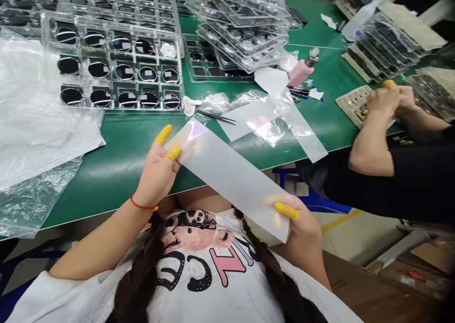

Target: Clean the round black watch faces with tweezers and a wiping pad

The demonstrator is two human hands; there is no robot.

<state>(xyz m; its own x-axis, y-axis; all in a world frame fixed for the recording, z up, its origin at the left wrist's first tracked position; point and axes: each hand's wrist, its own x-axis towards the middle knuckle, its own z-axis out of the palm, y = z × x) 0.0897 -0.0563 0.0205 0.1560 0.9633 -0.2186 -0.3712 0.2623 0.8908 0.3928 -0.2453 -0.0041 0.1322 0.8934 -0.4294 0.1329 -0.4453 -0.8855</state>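
Note:
A long translucent plastic strip (231,173) stretches slantwise between my hands, above my lap and the table edge. My left hand (159,166) pinches its upper left end, with yellow finger cots on the thumb and a finger. At the lower right end, my right hand (300,216) grips the strip under a yellow-covered thumb; its other fingers are behind the sheet. Black tweezers (216,117) lie on the green table just beyond the strip, beside a crumpled white scrap (191,106). More translucent sheets (245,116) lie to their right.
A clear tray (112,83) of round dark lenses stands at the back left, near stacked trays (245,33). White sheets (31,105) cover the left side. A pink pump bottle (301,71) stands behind several pens (298,93). At right, a co-worker's hands (389,97) are over a beige tray (350,105).

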